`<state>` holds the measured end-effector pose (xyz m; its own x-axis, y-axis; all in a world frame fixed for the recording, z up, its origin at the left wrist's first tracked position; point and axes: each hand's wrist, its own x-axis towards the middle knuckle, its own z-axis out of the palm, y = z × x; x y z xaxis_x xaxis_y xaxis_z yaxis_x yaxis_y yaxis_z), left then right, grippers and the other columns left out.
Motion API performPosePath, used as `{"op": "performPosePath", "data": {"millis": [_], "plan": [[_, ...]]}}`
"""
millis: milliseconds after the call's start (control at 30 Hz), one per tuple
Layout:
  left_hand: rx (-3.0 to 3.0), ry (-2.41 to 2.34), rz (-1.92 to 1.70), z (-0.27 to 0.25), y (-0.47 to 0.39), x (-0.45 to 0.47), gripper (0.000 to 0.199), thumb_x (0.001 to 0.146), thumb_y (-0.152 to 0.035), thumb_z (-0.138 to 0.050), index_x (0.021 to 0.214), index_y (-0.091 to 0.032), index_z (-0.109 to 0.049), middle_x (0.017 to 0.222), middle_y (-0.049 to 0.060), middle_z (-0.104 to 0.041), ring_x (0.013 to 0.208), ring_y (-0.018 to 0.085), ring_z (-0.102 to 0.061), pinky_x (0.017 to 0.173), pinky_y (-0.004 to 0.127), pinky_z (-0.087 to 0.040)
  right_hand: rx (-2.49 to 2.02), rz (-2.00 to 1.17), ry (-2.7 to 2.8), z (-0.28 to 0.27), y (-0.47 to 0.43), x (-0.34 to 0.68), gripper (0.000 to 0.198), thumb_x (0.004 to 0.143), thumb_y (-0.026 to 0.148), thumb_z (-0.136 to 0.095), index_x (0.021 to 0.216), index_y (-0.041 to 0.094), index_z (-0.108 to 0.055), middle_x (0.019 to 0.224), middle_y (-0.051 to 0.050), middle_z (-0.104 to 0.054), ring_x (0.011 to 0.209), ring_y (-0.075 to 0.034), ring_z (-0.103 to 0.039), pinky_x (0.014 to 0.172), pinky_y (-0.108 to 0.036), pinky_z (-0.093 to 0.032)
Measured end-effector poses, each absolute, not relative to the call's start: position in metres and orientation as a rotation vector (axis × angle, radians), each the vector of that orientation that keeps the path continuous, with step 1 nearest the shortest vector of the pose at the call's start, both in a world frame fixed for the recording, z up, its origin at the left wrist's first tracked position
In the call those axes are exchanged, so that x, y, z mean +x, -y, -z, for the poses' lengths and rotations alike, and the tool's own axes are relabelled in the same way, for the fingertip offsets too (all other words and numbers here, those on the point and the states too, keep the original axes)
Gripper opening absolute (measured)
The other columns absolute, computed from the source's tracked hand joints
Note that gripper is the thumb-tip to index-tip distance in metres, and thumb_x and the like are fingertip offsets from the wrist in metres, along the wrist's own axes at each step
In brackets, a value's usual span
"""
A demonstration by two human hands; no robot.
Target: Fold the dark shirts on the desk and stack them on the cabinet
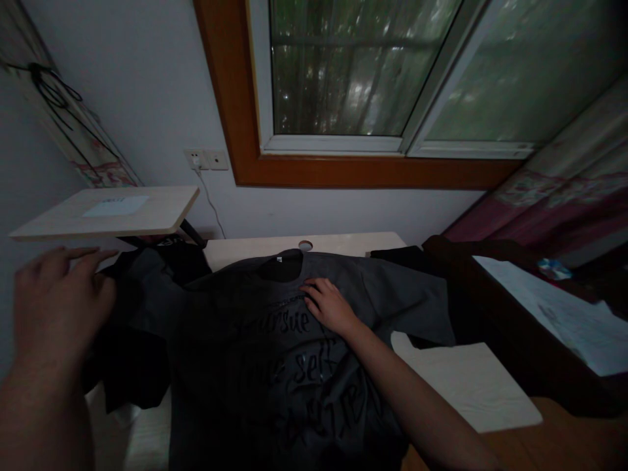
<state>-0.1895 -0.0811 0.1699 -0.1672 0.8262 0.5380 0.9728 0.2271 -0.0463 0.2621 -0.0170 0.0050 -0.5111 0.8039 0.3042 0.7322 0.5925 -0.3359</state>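
A dark grey T-shirt (pixel 210 327) with black lettering is spread face up over a light wooden desk, its neckline toward the wall. My right hand (pixel 328 304) rests on the chest just below the collar, fingers stretched out and lying on the cloth. On the left, my left hand (pixel 63 301) is raised beside the shirt's left-lying sleeve (pixel 147 288), fingers loosely bent and thumb apart. Nothing shows in its grasp. Black cloth (pixel 137 366) lies under and beside that sleeve; more dark cloth (pixel 397 256) shows behind the other sleeve.
A raised wooden shelf (pixel 181 203) with a paper label (pixel 118 206) stands at left. Behind the desk (pixel 353 242) are a wall socket (pixel 206 159) with a plugged cable and a window. A dark brown surface at right bears a pale sheet (pixel 554 314), beside a curtain (pixel 564 190).
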Motion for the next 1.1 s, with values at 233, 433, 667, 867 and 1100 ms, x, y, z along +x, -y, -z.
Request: {"op": "performPosePath", "data": {"millis": [233, 433, 667, 867, 1100], "plan": [[-2.278, 1.854, 0.128, -0.137, 0.044, -0.109, 0.036, 0.098, -0.026, -0.038, 0.117, -0.023, -0.069, 0.118, 0.007, -0.07, 0.106, 0.025, -0.065, 0.091, 0.038, -0.051, -1.228, -0.235, 2.383, -0.002, 0.016, 0.263, 0.032, 0.099, 0.026, -0.055, 0.13, 0.026, -0.063, 0.13, -0.01, -0.06, 0.123, -0.027, -0.053, 0.106, -0.048, -0.047], [-2.312, 1.823, -0.121, -0.095, 0.025, -0.09, 0.03, 0.093, -0.021, -0.046, 0.103, -0.022, -0.073, 0.106, 0.013, -0.07, 0.101, 0.031, -0.063, 0.083, 0.042, -0.05, -1.239, -0.225, 2.383, -0.001, 0.015, 0.264, 0.031, 0.101, 0.03, -0.054, 0.13, 0.026, -0.064, 0.13, -0.01, -0.06, 0.121, -0.027, -0.054, 0.105, -0.048, -0.048], [-2.039, 1.944, -0.051, -0.103, 0.04, -0.125, 0.041, 0.094, -0.031, -0.043, 0.126, -0.02, -0.067, 0.121, 0.017, -0.064, 0.11, 0.037, -0.057, 0.086, 0.048, -0.05, -1.316, -0.164, 2.377, -0.009, 0.015, 0.257, 0.028, 0.102, 0.032, -0.051, 0.125, 0.026, -0.066, 0.122, -0.01, -0.063, 0.113, -0.027, -0.056, 0.098, -0.045, -0.05], [-1.895, 2.059, -0.093, -0.11, 0.063, -0.172, 0.047, 0.1, -0.032, -0.035, 0.137, -0.019, -0.06, 0.132, 0.014, -0.061, 0.112, 0.034, -0.057, 0.09, 0.046, -0.053, -1.541, -0.069, 2.432, -0.035, 0.001, 0.236, 0.02, 0.099, 0.032, -0.055, 0.107, 0.022, -0.07, 0.11, -0.012, -0.067, 0.107, -0.029, -0.058, 0.093, -0.043, -0.049], [-1.925, 2.131, -0.191, -0.109, 0.067, -0.199, 0.049, 0.099, -0.038, -0.035, 0.141, -0.024, -0.057, 0.131, 0.012, -0.061, 0.109, 0.032, -0.062, 0.094, 0.045, -0.051, -1.439, -0.449, 2.357, -0.051, -0.036, 0.177, 0.022, 0.094, 0.023, -0.06, 0.109, 0.016, -0.073, 0.11, -0.013, -0.072, 0.11, -0.026, -0.064, 0.099, -0.036, -0.047]]}}
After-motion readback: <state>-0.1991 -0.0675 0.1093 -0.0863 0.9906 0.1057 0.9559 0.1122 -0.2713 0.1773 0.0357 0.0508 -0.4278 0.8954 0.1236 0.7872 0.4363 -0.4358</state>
